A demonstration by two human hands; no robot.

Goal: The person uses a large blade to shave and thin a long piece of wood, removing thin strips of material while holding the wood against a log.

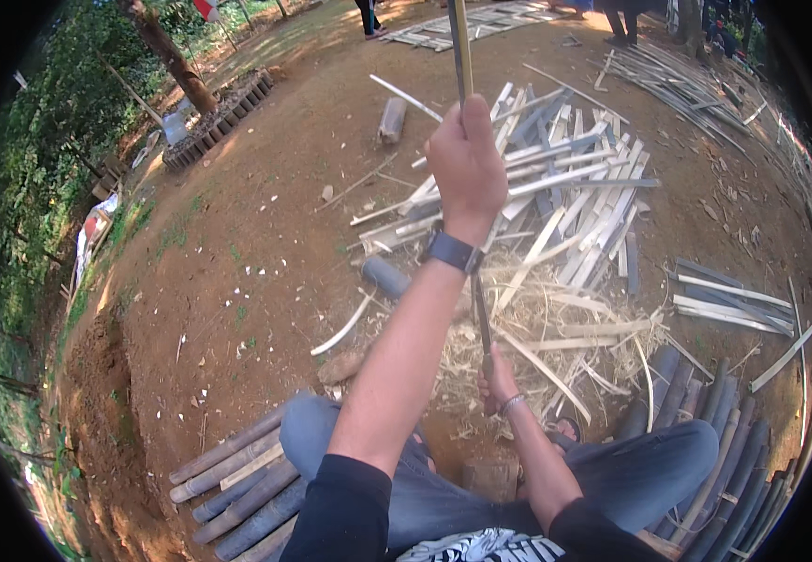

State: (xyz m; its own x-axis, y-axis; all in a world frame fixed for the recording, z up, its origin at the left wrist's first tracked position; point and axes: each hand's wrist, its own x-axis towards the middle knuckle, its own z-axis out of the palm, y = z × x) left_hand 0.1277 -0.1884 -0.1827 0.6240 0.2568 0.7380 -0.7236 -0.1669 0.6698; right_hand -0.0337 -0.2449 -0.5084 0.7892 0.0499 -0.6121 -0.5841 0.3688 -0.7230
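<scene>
My left hand (467, 167) is raised in front of me, gripping a long thin bamboo strip (461, 51) that runs up past the top of the picture. A dark watch sits on that wrist. The strip's lower part passes behind my left forearm down to my right hand (498, 379), which is closed on it low between my knees; whether this hand also holds a blade I cannot tell. I sit with jeans-clad legs spread on split bamboo.
A pile of cut bamboo slats (565, 197) and pale shavings (556, 328) lies on the dirt ahead. Bamboo poles lie left (237, 478) and right (715, 440) of my legs. A wooden block (490, 478) stands between my knees. People's legs (369, 19) stand far back.
</scene>
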